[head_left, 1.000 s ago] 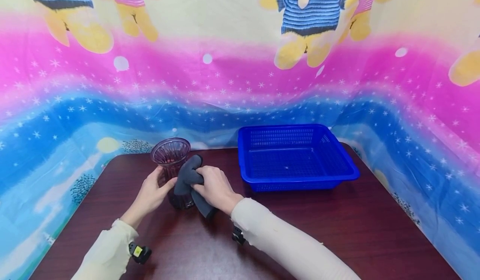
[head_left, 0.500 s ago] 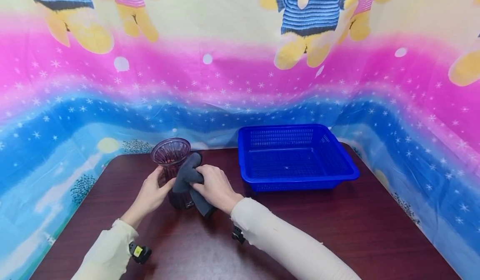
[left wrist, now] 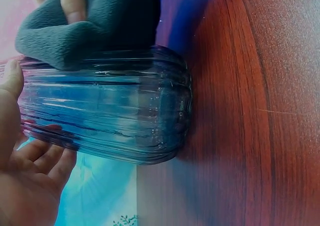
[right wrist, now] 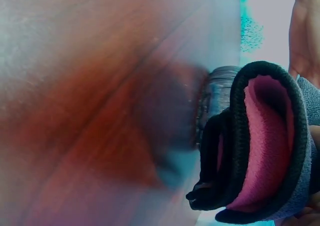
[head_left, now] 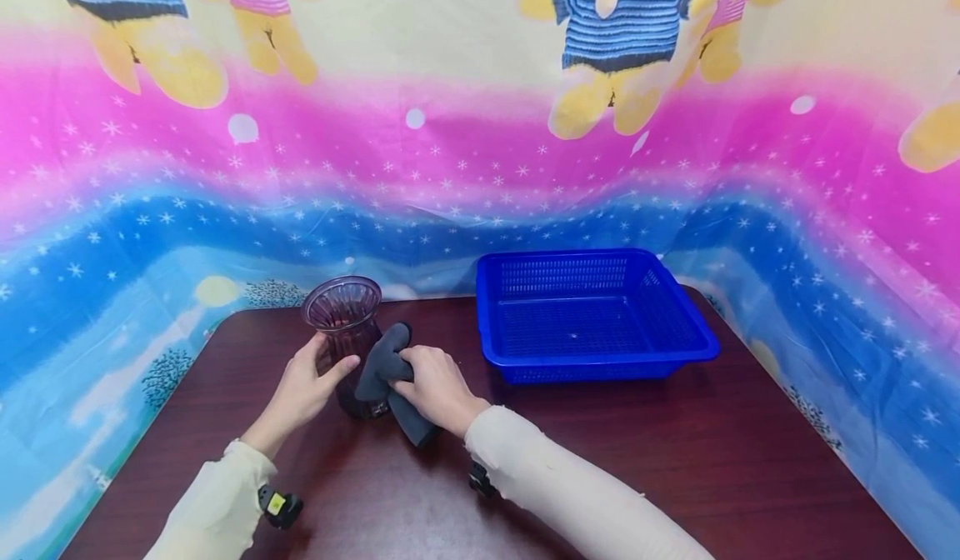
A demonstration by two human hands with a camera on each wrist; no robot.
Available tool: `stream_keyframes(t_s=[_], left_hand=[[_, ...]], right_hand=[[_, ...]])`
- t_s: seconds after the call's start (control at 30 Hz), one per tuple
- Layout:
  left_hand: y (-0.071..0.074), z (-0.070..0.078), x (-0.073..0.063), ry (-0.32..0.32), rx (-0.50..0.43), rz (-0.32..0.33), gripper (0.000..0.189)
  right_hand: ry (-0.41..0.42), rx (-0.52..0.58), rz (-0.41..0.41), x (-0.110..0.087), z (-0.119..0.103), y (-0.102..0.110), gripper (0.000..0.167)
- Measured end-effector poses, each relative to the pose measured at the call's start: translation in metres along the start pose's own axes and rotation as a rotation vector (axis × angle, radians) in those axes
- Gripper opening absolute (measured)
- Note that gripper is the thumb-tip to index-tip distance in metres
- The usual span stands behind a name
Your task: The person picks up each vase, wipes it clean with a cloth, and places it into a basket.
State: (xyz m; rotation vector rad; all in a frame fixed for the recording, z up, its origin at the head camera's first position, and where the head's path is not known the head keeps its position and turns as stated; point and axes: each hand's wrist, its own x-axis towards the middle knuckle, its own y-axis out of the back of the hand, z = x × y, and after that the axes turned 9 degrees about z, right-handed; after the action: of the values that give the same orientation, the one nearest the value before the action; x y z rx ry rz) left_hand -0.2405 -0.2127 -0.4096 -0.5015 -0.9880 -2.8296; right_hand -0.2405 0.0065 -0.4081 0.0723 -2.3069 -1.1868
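Behind everything hangs your printed fabric backdrop in cream, pink and blue (head_left: pixel 420 168), past the far and side edges of the glossy red-brown wood-grain bench (head_left: pixel 637 477). I judge that slick top could let a base skid if you shove sideways. Toward its far right sits a blue rectangular plastic basket with perforated walls (head_left: pixel 600 360), well apart from the handling; your arm in the right cream fabric sleeve (head_left: pixel 577 481) would probably bump it only by swinging wide.

Left of the basket is your purple-tinted, see-through ribbed vase (left wrist: pixel 110 106), glass by its look, roughly upright with its flared mouth up and its base down at the bench; whether that base sits fully flat, you can't tell from here. A hard push high on one side could tip it. The folded dark grey fabric cloth (head_left: pixel 384 368) with its pink lining (right wrist: pixel 267 146) lies against the vase's right side. Its loose lower end could catch at the base if you sweep low.

Your left hand (head_left: pixel 303 383) is part-curled round the vase, thumb on one side and fingers on the other; too slack a hold on smooth ribs might let it turn or slide. Your right hand (head_left: pixel 441 387) pinches the cloth's bunched middle, fingers well closed, and if that pinch loosens, bare knuckles could knock the vase
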Motion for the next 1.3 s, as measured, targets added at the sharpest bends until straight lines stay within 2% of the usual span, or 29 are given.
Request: stream_keyframes(t_s=[0.17, 0.83, 1.3], left_hand=[[0.000, -0.001, 0.000, 0.004, -0.011, 0.006, 0.067], [0.001, 0.000, -0.001, 0.013, -0.021, 0.003, 0.068], [0.000, -0.002, -0.001, 0.018, -0.024, -0.001, 0.071]], right_hand=[[-0.025, 0.009, -0.023, -0.004, 0.005, -0.006, 0.011], [-0.107, -0.032, -0.174, -0.016, 0.020, -0.023, 0.022], [-0.137, -0.049, -0.199, -0.017, 0.021, -0.027, 0.026]])
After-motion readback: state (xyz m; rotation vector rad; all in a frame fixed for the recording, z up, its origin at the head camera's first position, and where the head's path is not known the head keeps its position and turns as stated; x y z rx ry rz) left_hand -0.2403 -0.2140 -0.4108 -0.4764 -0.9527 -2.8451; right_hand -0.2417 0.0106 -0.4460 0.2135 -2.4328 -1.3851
